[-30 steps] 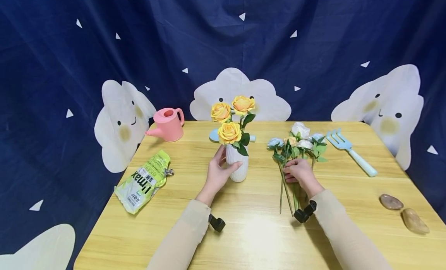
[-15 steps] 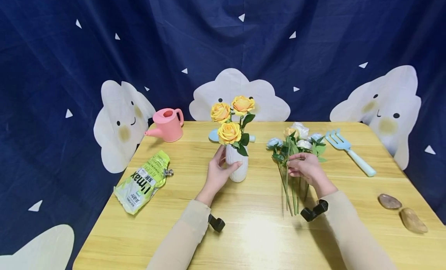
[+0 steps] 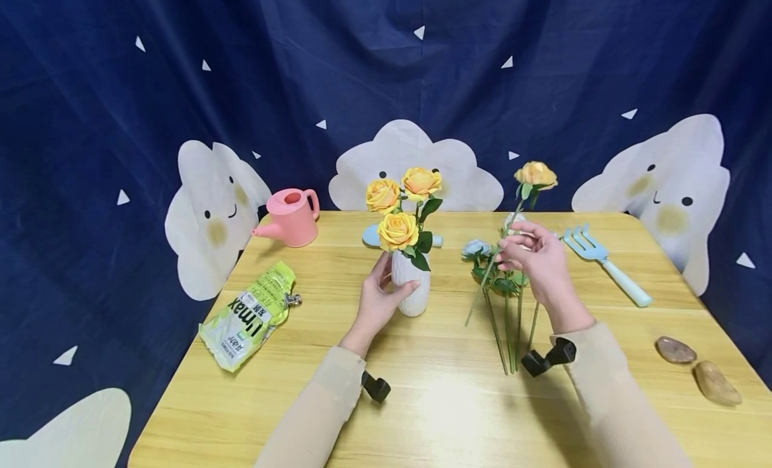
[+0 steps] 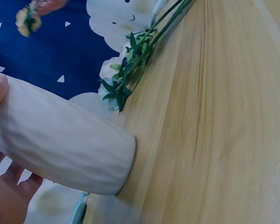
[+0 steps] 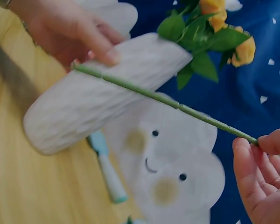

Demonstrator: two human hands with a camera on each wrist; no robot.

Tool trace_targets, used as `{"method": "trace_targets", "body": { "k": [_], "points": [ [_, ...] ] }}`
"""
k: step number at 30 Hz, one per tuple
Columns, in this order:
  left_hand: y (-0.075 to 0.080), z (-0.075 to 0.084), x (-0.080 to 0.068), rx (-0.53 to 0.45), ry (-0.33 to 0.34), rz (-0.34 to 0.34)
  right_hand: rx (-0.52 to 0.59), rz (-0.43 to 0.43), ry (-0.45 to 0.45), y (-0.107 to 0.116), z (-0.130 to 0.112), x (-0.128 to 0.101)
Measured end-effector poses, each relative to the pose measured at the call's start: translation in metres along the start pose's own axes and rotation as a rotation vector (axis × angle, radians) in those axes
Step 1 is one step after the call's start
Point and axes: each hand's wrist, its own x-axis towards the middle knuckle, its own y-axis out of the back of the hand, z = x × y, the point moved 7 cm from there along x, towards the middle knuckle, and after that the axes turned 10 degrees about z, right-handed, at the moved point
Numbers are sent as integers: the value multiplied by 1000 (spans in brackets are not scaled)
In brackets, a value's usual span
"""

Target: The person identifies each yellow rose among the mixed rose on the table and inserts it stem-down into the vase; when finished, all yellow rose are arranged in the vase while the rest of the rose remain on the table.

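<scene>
My left hand (image 3: pixel 376 297) curls round a white textured vase (image 3: pixel 412 300), which stands upright on the table with several yellow roses (image 3: pixel 398 230) in it. Raised over the other flowers, my right hand (image 3: pixel 537 257) pinches the green stem (image 5: pixel 154 96) of a peach-yellow rose (image 3: pixel 536 175). The rose's bloom is up and its stem slants down to the left. Below it, blue and white roses lie on the table, among them a blue rose (image 3: pixel 476 248) and a white rose (image 3: pixel 515 220) partly hidden by the right hand.
A pink watering can (image 3: pixel 292 216) and a clipped green-and-white bag (image 3: pixel 248 317) are on the left. Behind the vase lies a blue trowel (image 3: pixel 370 235). A blue hand fork (image 3: pixel 606 261) and two stones (image 3: pixel 677 349) lie at the right of the wooden table (image 3: pixel 422 401).
My right hand has lifted the peach-yellow rose up from the flower pile, and its bloom now stands above the other roses. The left hand stays on the vase.
</scene>
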Motion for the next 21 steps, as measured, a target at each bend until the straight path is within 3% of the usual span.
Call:
{"method": "trace_targets", "body": {
  "k": [11,15,21],
  "points": [
    [-1,0,-1,-5,9,-3,249,-4,459,-45,-77,-9],
    [-1,1,-1,-8,-9,0,228,10,582,-63,-94,-13],
    [0,2,0,-15,-25,1,153,-2,690,-85,-100,-12]
  ]
}}
